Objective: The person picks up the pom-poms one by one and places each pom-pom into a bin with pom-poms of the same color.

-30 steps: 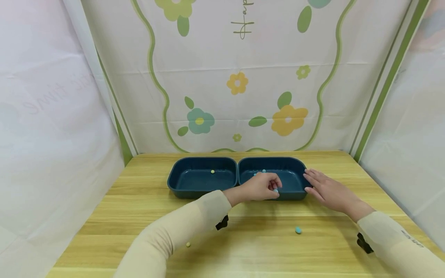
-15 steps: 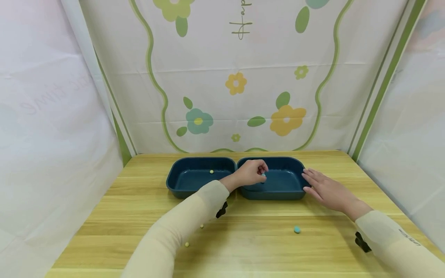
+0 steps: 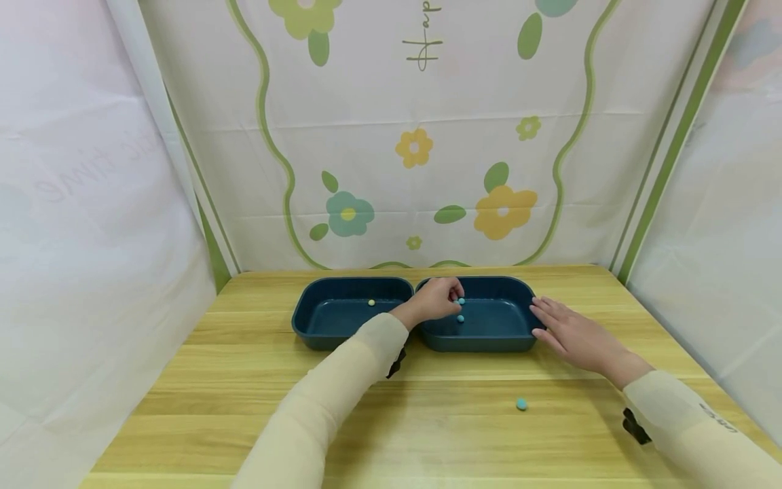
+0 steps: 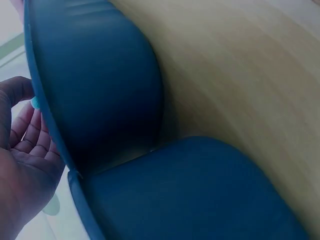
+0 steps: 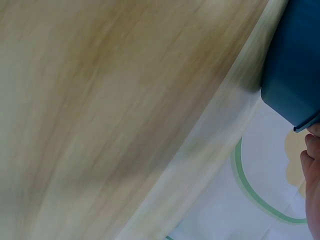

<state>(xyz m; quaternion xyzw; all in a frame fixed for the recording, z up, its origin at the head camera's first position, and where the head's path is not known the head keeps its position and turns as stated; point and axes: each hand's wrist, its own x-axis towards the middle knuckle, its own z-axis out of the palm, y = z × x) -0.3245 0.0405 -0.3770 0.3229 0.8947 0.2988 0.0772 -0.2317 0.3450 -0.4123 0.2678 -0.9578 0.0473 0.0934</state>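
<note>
My left hand (image 3: 435,299) is over the left part of the right dark-blue tray (image 3: 489,345), thumb and forefinger tips close together. In the left wrist view a small blue ball (image 4: 35,102) shows at the thumb tip, between thumb and fingers, just above the tray rim. Two more blue balls lie in that tray, one (image 3: 461,318) below the fingertips and one (image 3: 461,301) beside them. My right hand (image 3: 577,336) rests with straight fingers against the tray's right end; the right wrist view shows only part of that hand (image 5: 312,160), at the tray corner.
The left dark-blue tray (image 3: 342,341) stands against the right one and holds a small yellow ball (image 3: 371,303). Another blue ball (image 3: 521,404) lies on the wooden table (image 3: 452,435). Behind the trays hangs a flowered cloth (image 3: 366,156). My left sleeve covers part of the table.
My left hand has moved left and back into the right tray, and a blue ball now lies below its fingertips. The left sleeve now hides the yellow balls on the table. The right hand stays put.
</note>
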